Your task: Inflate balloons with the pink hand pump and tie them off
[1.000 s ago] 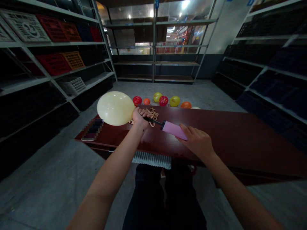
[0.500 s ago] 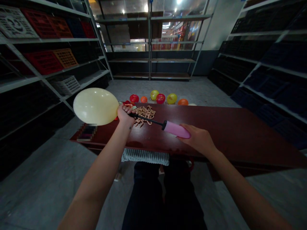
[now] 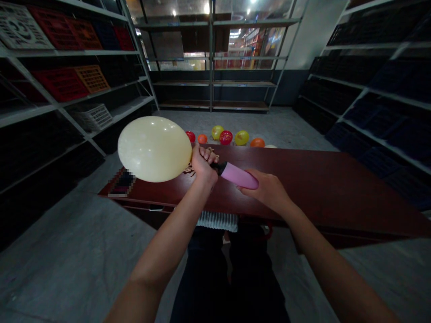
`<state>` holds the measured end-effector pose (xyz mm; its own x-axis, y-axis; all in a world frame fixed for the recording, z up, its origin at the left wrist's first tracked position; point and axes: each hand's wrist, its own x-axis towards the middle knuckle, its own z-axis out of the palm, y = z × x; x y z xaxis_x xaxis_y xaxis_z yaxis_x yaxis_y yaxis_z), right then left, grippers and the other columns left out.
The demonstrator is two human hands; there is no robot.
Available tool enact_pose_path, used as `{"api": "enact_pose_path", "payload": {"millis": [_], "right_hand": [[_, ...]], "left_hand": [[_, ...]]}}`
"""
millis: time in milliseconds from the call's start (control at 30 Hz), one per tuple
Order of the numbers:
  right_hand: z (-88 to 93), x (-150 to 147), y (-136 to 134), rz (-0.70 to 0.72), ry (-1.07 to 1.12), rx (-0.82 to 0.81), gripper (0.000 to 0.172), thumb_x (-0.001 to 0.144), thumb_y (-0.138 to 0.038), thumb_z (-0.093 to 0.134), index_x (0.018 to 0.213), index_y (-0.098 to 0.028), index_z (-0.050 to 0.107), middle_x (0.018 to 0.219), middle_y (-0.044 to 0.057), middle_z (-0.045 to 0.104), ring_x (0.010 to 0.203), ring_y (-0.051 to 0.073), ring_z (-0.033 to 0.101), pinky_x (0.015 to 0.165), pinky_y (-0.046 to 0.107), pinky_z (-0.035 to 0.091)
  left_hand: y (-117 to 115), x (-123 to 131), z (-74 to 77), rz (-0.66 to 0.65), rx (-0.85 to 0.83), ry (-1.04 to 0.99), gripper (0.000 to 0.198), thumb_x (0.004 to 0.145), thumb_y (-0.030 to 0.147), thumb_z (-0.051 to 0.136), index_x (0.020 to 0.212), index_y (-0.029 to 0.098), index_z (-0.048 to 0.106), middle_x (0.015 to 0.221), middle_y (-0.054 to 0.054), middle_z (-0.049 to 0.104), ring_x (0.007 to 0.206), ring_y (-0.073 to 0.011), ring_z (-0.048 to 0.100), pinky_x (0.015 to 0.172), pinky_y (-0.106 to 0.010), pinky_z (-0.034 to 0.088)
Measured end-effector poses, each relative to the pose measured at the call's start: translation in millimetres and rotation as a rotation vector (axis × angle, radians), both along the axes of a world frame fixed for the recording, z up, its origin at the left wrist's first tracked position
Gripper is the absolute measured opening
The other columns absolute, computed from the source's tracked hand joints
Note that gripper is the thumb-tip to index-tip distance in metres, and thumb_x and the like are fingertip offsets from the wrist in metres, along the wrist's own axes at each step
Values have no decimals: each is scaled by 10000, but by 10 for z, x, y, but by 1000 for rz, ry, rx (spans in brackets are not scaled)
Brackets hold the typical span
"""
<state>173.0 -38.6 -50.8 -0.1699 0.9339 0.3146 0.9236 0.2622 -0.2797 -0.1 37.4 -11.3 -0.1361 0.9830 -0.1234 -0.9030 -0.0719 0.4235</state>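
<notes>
A pale yellow inflated balloon (image 3: 153, 150) sticks out to the left of my left hand (image 3: 204, 162). That hand is closed around the balloon's neck and the dark nozzle end of a pink hand pump (image 3: 239, 175). My right hand (image 3: 266, 188) wraps round the other end of the pump's pink barrel. The barrel sits close to my left hand, and no long rod shows between them. Behind the left hand and balloon, a pile of tan, stringy uninflated balloons (image 3: 189, 169) is mostly hidden on the dark red table (image 3: 303, 179).
Beyond the table's far edge lie several balloons, including a red one (image 3: 226, 137), a yellow one (image 3: 241, 137) and an orange one (image 3: 257, 142). A blurred-out dark object (image 3: 121, 183) rests at the table's left end. Shelves with crates (image 3: 60, 85) stand at the left.
My left hand has moved right toward my right hand, and the pump's rod has slid into the barrel. The balloon came along, looks larger, and covers more of the tan pile.
</notes>
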Motion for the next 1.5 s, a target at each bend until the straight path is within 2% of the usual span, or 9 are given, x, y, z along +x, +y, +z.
{"api": "enact_pose_path", "payload": {"millis": [167, 333, 500, 633, 833, 1000, 1133, 1367, 1500], "right_hand": [[-100, 12, -42, -31, -197, 199, 487, 863, -542, 579, 1219, -210, 593, 1046, 76, 732, 822, 229, 686, 646, 305, 425], [-164, 46, -95, -52, -388, 345, 474, 936, -516, 470, 1255, -186, 589, 930, 102, 723, 785, 214, 650, 643, 307, 389], [-207, 224, -169, -43, -471, 308, 469, 939, -484, 469, 1295, -199, 576, 978, 109, 721, 808, 215, 623, 671, 311, 381], [-305, 429, -217, -23, -476, 283, 475, 937, -473, 482, 1320, -201, 558, 998, 105, 716, 848, 220, 624, 704, 307, 389], [-333, 443, -165, -15, -323, 166, 491, 912, -527, 513, 1258, -187, 591, 1029, 111, 719, 858, 240, 670, 717, 325, 447], [-191, 369, -45, 41, -68, -44, 471, 825, -544, 621, 1191, -249, 633, 1027, 63, 741, 869, 252, 698, 729, 345, 494], [-81, 332, 31, 93, 76, -160, 466, 792, -524, 660, 1165, -245, 650, 968, 46, 751, 839, 248, 703, 725, 346, 506], [64, 30, 121, 114, 161, -115, 452, 781, -526, 661, 1122, -229, 648, 968, 48, 747, 815, 231, 692, 690, 319, 482], [73, -85, 107, 58, 136, -62, 457, 775, -542, 659, 1114, -236, 651, 942, 46, 752, 777, 228, 691, 648, 306, 465]], "left_hand": [[76, -48, -29, -33, -114, -21, 398, 949, 232, 436, 605, 209, 238, 440, 88, 221, 314, -53, 212, 382, -232, 218], [252, -169, -124, -58, -146, -36, 372, 928, 197, 416, 609, 212, 226, 436, 91, 223, 305, -57, 214, 374, -236, 210], [360, -412, -204, -26, -206, -21, 339, 872, 133, 413, 609, 209, 213, 424, 91, 223, 295, -58, 226, 372, -228, 216], [403, -640, -199, 15, -232, 2, 311, 821, 93, 407, 607, 208, 213, 411, 95, 213, 286, -56, 221, 376, -220, 228], [448, -818, -131, 74, -203, 57, 327, 842, 116, 419, 610, 210, 209, 413, 93, 214, 288, -56, 214, 372, -221, 225], [405, -765, -65, 94, -93, 45, 355, 912, 169, 403, 610, 209, 223, 431, 88, 224, 305, -49, 205, 373, -217, 220], [308, -636, 12, 31, 8, 23, 397, 945, 223, 428, 602, 209, 229, 441, 81, 224, 316, -53, 208, 374, -226, 227], [66, -236, 88, -23, 97, 30, 442, 955, 287, 487, 589, 206, 254, 449, 80, 214, 332, -49, 198, 384, -234, 220], [15, -114, 70, -19, 75, 51, 462, 946, 320, 516, 589, 205, 246, 454, 81, 221, 337, -47, 201, 396, -235, 235]]}}
